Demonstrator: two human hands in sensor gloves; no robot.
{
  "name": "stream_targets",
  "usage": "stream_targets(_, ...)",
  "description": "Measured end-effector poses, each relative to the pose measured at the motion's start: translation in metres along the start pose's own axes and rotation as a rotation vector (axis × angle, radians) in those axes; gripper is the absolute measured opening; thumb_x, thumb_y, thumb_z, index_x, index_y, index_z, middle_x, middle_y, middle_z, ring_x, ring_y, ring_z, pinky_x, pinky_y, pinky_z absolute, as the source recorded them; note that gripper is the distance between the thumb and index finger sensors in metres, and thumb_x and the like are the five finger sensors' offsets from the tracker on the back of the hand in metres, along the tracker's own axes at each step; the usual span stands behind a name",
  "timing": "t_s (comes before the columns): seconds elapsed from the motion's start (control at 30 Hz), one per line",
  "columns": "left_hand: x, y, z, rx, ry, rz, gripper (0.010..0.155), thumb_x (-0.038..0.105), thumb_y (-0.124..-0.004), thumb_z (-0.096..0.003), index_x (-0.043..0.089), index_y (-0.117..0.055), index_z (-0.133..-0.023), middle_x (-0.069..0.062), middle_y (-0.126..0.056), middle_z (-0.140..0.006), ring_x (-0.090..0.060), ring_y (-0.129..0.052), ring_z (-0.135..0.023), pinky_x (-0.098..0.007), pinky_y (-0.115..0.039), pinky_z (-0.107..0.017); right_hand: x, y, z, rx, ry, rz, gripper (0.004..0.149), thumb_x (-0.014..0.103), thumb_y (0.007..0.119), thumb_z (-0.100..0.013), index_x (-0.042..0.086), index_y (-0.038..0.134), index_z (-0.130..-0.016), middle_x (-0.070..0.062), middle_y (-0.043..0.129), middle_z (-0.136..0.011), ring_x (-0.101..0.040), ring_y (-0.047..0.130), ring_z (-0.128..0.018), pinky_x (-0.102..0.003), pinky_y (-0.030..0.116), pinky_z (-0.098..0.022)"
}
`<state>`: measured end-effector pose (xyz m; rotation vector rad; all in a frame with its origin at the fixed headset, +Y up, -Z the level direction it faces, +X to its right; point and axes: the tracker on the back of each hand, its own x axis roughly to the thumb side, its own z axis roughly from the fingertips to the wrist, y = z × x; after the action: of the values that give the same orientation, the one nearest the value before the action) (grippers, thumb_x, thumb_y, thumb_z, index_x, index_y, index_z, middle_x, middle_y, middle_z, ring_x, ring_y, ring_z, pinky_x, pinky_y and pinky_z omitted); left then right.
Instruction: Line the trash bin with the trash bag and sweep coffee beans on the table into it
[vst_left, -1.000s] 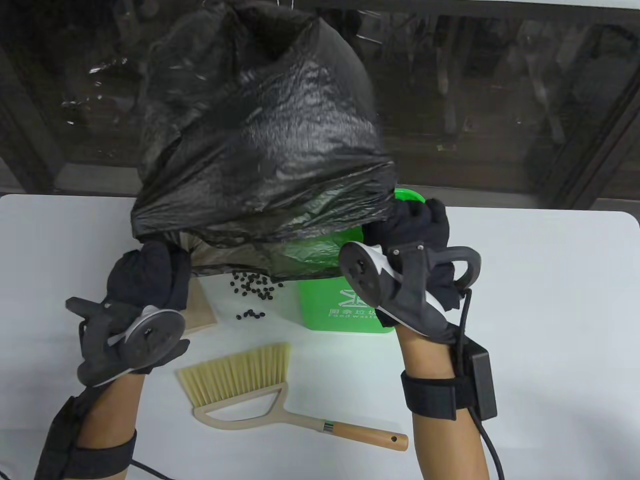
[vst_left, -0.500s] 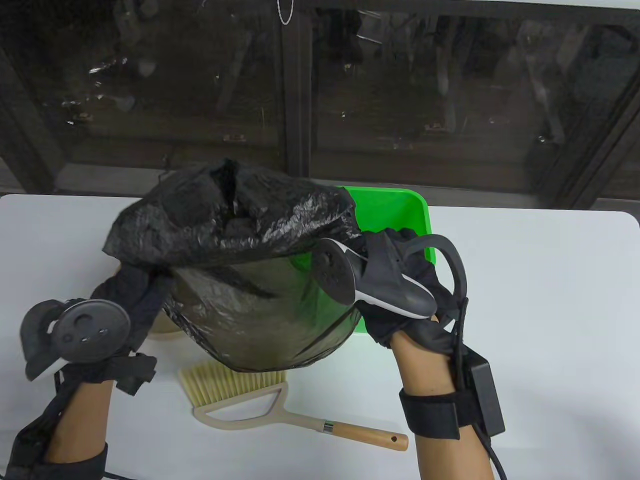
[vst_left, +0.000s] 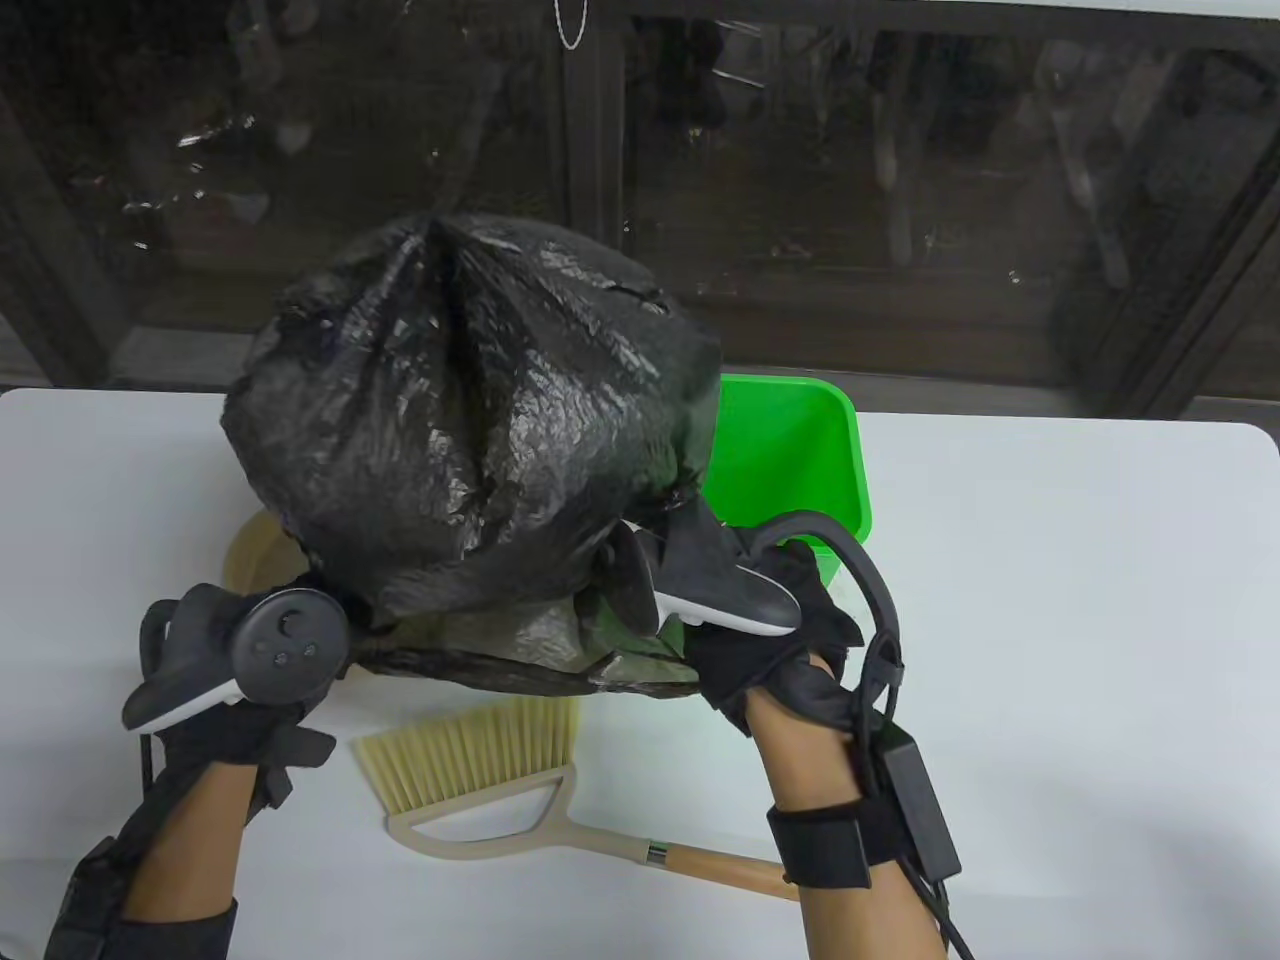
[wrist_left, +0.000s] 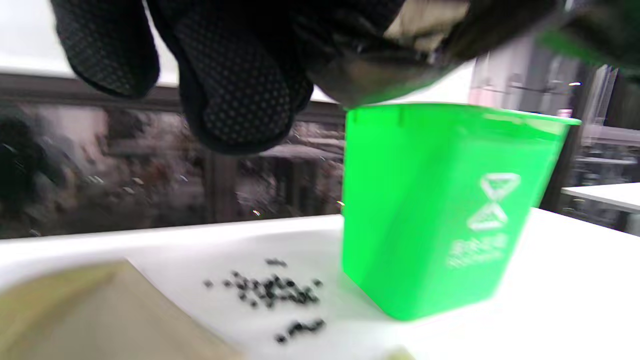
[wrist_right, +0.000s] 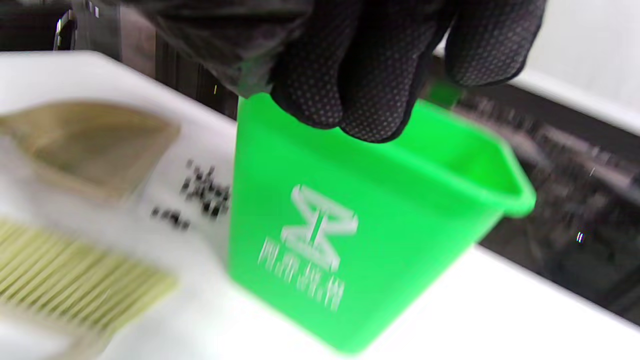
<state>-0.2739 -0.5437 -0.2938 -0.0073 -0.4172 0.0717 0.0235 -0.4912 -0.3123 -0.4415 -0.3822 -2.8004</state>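
So the black trash bag (vst_left: 470, 420) is puffed up like a balloon above the tabletop (vst_left: 1060, 620), held up off it by both hands at its open mouth. Left hand (vst_left: 235, 690) has its grip clenched on the bag's edge at about 8 o'clock of the bag, right hand (vst_left: 770, 640) is grasping the edge at about 5 o'clock, right at the near rim of the green trash bin (vst_left: 800, 450). The bin stands upright at the bag's 3 o'clock, nothing lining it yet.

Coffee beans (wrist_left: 272, 292) are hidden under the bag from above, but the left wrist view shows them scattered on the tabletop just beside the bin's base. The brush (vst_left: 480, 760) lies at 6 o'clock of the bag, bristles pointing away from the person, wooden handle running off toward the right forearm. A tan dustpan (vst_left: 250, 550) peeks out at the bag's 8 o'clock edge.
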Motion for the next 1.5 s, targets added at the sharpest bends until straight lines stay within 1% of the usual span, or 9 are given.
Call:
stream_targets(0.07,-0.007,0.005,0.005,0.052,-0.05,0.161,0.081,0.021,-0.069,-0.071,-0.009,-0.006,-0.111,-0.008,-0.087,-0.087,-0.027,-0.102,-0.057,-0.063,-0.075,-0.064,-0.002,-0.004,0.004,-0.016,-0.055,-0.052,0.091,0.029,0.078,-0.047,0.01,0.004,-0.097,0.006,0.09,-0.063,-0.023,0.092,-0.069,-0.059,0.07,-0.058)
stream_targets(0.2,-0.015,0.033,0.019,0.332,-0.168,0.444,0.081,0.022,-0.068,-0.0713,-0.009,-0.005,-0.111,-0.007,-0.086,-0.088,-0.026,-0.101,-0.058,-0.062,-0.074,-0.064,-0.008,-0.028,0.024,-0.104,-0.139,-0.138,0.091,0.029,0.079,-0.047,0.011,0.006,-0.098,0.007,0.091,-0.063,-0.023,0.093,-0.068,-0.059,0.071,-0.058)
stream_targets(0.27,-0.015,0.048,0.026,0.513,-0.228,0.572,0.08,0.022,-0.068,-0.0712,-0.009,-0.006,-0.111,-0.007,-0.087,-0.088,-0.026,-0.102,-0.058,-0.062,-0.074,-0.065,-0.014,-0.041,0.035,-0.19,-0.157,-0.179,0.091,0.029,0.078,-0.048,0.011,0.005,-0.098,0.007,0.09,-0.064,-0.023,0.092,-0.069,-0.059,0.07,-0.059)
stream_targets(0.37,-0.011,0.06,0.029,0.621,-0.303,0.734,0.078,0.022,-0.067,-0.0716,-0.007,-0.007,-0.113,-0.006,-0.085,-0.089,-0.026,-0.101,-0.06,-0.064,-0.071,-0.068,-0.023,-0.05,0.045,-0.349,-0.192,-0.282,0.089,0.029,0.078,-0.049,0.013,0.005,-0.099,0.007,0.089,-0.065,-0.024,0.091,-0.071,-0.059,0.069,-0.06)
stream_targets(0.73,0.02,0.082,-0.02,0.606,-0.435,1.028,0.072,0.02,-0.064,-0.0725,-0.008,-0.013,-0.115,-0.009,-0.083,-0.091,-0.027,-0.1,-0.063,-0.062,-0.067,-0.072,-0.049,-0.052,0.044,-0.751,-0.2,-0.548,0.085,0.029,0.075,-0.05,0.012,0.009,-0.1,0.009,0.087,-0.07,-0.022,0.091,-0.073,-0.06,0.072,-0.06)
stream_targets(0.93,0.052,0.107,-0.051,0.605,-0.555,1.143,0.051,0.018,-0.062,-0.0722,0.001,-0.047,-0.117,-0.009,-0.083,-0.092,-0.027,-0.1,-0.065,-0.062,-0.066,-0.073,-0.066,-0.076,0.055,-1.035,-0.113,-0.501,0.072,0.026,0.076,-0.049,0.009,0.032,-0.103,0.008,0.089,-0.068,-0.023,0.093,-0.071,-0.053,0.074,-0.061)
stream_targets(1.17,0.08,0.118,-0.087,0.585,-0.639,1.231,0.05,0.018,-0.06,-0.0722,0.004,-0.045,-0.118,-0.007,-0.082,-0.094,-0.026,-0.099,-0.068,-0.061,-0.064,-0.075,-0.081,-0.103,0.068,-1.185,-0.009,-0.442,0.071,0.024,0.074,-0.05,0.005,0.031,-0.103,0.004,0.086,-0.069,-0.026,0.091,-0.07,-0.055,0.073,-0.06)
stream_targets(1.4,0.101,0.125,-0.126,0.583,-0.714,1.339,0.049,0.018,-0.059,-0.0719,0.009,-0.045,-0.118,-0.005,-0.08,-0.096,-0.026,-0.097,-0.073,-0.06,-0.06,-0.077,-0.105,-0.114,0.074,-1.242,0.076,-0.424,0.072,0.023,0.073,-0.05,0.005,0.028,-0.102,0.003,0.086,-0.069,-0.027,0.09,-0.071,-0.056,0.072,-0.06)
stream_targets(1.5,0.104,0.123,-0.136,0.592,-0.693,1.271,0.049,0.018,-0.059,-0.0717,0.01,-0.045,-0.118,-0.004,-0.079,-0.097,-0.026,-0.097,-0.074,-0.06,-0.058,-0.077,-0.115,-0.11,0.067,-1.233,0.101,-0.422,0.072,0.023,0.073,-0.05,0.005,0.027,-0.102,0.003,0.085,-0.069,-0.027,0.09,-0.071,-0.056,0.072,-0.06)
